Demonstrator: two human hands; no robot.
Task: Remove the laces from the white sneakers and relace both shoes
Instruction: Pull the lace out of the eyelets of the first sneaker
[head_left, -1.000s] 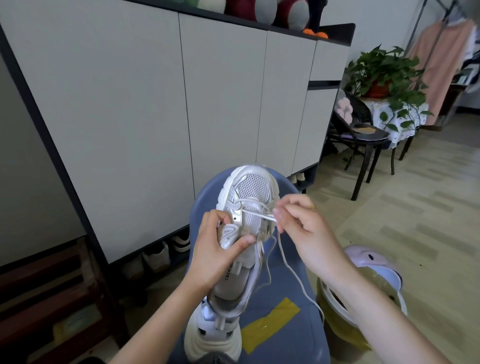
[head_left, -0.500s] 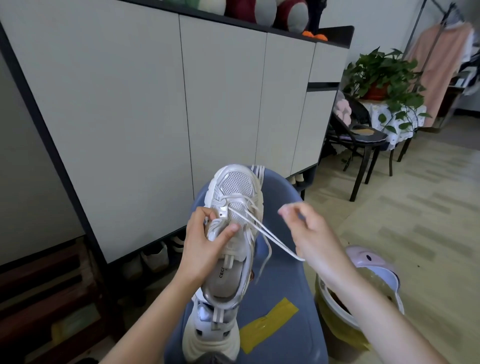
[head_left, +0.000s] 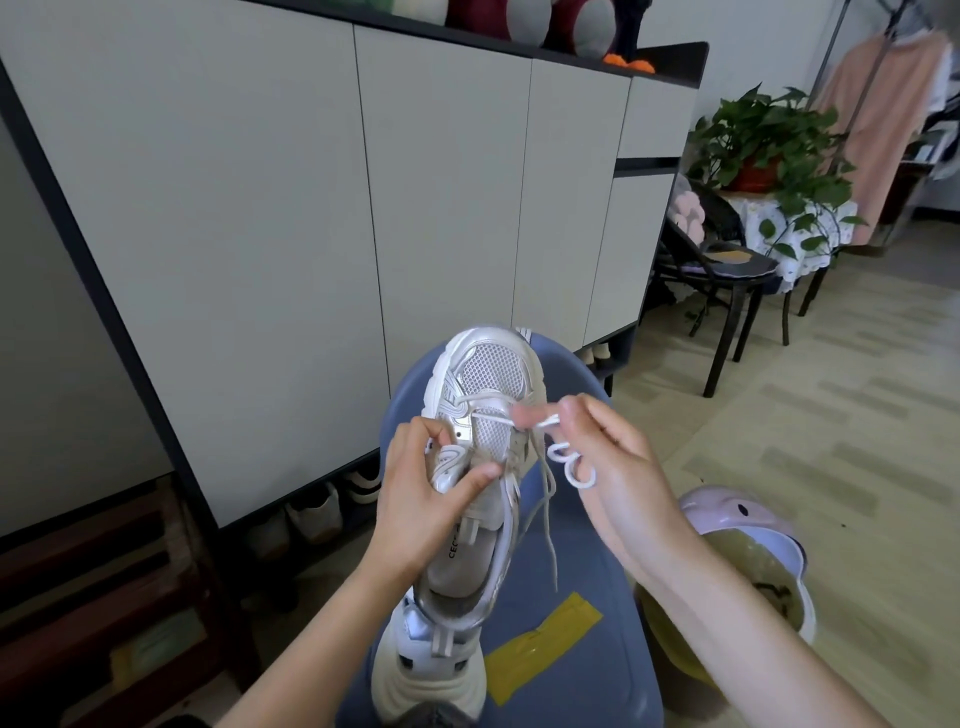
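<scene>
Since a moment ago my right hand (head_left: 618, 467) has come back from out at the side to the white sneaker (head_left: 483, 457), pinching the looped white lace (head_left: 569, 465). My left hand (head_left: 431, 493) grips the sneaker, toe up, over the blue chair (head_left: 587, 597).

- Right hand (head_left: 613, 467): back at the sneaker's (head_left: 480, 441) forefoot, after drawing away to the right half a second ago.
- Lace (head_left: 569, 462): no longer stretched taut; now slack, coiled in small loops at the fingers.
</scene>
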